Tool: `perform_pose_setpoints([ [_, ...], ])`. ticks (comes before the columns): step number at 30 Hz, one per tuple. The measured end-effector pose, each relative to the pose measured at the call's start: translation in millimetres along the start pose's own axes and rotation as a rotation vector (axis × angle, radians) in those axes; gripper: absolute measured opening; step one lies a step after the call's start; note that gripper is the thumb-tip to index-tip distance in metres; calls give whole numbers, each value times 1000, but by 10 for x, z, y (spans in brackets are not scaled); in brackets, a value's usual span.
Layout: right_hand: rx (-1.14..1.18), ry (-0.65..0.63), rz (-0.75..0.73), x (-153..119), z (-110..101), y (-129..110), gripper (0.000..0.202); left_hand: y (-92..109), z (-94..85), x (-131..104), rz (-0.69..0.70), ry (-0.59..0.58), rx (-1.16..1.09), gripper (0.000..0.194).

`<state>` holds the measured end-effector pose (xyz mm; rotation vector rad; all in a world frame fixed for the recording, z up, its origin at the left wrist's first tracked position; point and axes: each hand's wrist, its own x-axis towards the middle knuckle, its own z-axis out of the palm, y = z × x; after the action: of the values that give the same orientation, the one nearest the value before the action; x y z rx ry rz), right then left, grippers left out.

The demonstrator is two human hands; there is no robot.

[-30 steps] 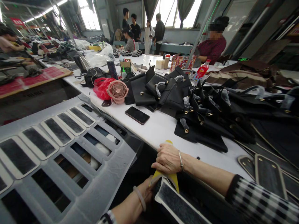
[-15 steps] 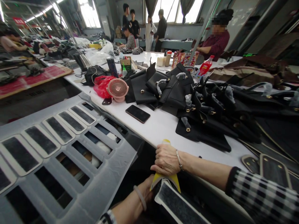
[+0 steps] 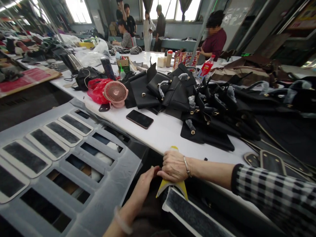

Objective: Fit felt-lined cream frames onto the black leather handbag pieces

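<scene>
- White worktable [image 3: 163, 131]: long surface running from the near edge to the far end, where people stand and sit.
- Grey die board [image 3: 103, 184]: lies left of the table's near edge; its rectangular cut-outs form open compartments. The far ones hold white-bordered black panels [image 3: 63, 132]; the near ones show only dark gaps.
- Heap of black handbags [image 3: 197, 102]: fills the table's middle and right side, gold fittings showing.
- Red plastic bag [image 3: 96, 89]: near the table's left edge, contents not discernible; pink desk fan [image 3: 116, 93] touching it.
- Black phone [image 3: 139, 118]: flat, just in front of the fan, apart from the bags.
- Right hand [image 3: 174, 166]: at the table's near edge, clenched over a yellow tool [image 3: 170, 185] that stands upright on a white-edged black panel [image 3: 192, 215].
- Left hand [image 3: 145, 181]: released, fingers extended, tips touching the right hand.
</scene>
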<state>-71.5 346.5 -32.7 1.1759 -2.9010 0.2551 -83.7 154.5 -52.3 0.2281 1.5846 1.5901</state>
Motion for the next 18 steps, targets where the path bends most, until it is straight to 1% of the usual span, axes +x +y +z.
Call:
perform_pose_setpoints([
  [2, -4, 3, 9, 3, -8, -10, 52, 153, -32, -161, 76, -142, 151, 45],
  [4, -11, 5, 22, 2, -20, -22, 54, 264, -5, -298, 137, -224, 350, 41],
  [7, -25, 6, 53, -15, -32, -42, 56, 318, 73, -380, 144, -230, 519, 37],
  [9, -32, 4, 73, -32, -33, -56, 56, 311, 100, -367, 159, -240, 587, 39],
  [13, -38, 1, 106, -64, -24, -83, 56, 301, 88, -320, 244, -290, 761, 42],
  [15, -38, -1, 123, -78, -20, -97, 56, 295, 81, -316, 266, -301, 812, 43],
  [18, -37, -5, 159, -103, -26, -122, 56, 269, 89, -319, 282, -291, 821, 44],
])
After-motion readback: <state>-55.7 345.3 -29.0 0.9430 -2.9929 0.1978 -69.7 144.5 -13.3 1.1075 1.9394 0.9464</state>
